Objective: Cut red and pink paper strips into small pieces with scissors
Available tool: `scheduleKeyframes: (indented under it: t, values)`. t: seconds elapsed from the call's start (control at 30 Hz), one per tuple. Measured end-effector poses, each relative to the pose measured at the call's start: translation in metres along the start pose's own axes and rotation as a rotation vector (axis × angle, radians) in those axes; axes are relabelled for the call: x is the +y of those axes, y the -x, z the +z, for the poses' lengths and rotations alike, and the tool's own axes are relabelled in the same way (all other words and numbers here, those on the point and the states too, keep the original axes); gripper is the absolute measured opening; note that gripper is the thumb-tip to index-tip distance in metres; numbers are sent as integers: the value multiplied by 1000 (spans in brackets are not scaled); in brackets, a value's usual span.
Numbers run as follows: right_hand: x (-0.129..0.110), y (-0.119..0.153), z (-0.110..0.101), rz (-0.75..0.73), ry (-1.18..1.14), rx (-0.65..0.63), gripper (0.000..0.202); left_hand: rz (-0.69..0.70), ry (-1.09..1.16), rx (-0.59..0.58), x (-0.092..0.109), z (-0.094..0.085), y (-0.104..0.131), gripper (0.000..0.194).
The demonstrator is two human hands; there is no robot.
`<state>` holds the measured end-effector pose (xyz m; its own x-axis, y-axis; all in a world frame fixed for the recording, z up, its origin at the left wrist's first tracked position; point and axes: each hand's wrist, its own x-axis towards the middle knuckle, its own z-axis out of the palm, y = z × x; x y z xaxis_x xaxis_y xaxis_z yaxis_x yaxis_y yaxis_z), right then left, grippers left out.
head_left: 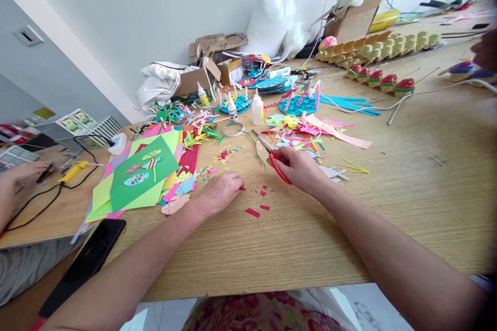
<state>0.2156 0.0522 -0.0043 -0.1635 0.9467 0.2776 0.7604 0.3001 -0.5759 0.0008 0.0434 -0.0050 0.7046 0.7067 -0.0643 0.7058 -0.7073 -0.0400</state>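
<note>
My right hand grips a pair of scissors by the red handles, blades pointing away and to the left. My left hand rests on the table with its fingers pinched, and a small red paper piece shows at the fingertips. Between my hands lie several red paper scraps. Just beyond the left hand are tiny coloured paper dots. Left of it, paper fish cutouts lie beside a green sheet that bears decorated fish.
Behind stand glue bottles, a tape roll, blue decorated discs and coloured strips. Egg-carton strips lie at the back right. A black phone is at the left edge. Another person's hand is near a yellow glue gun.
</note>
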Motion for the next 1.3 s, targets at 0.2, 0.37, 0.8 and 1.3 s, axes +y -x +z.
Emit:
scheduleKeyframes:
  t: [0.2,0.37,0.8,1.3]
  values:
    - [1,1,0,-13,2,2,25,46,-88,-11,1,-2,-2,17]
    - [2,1,0,-20,10,-7,25,77,-146,5,3,-1,-2,17]
    - [0,2,0,-36,16,1,26,-8,-19,142,0,12,2,18]
    - [0,1,1,-49,14,-9,26,-46,58,9,8,-6,1,14]
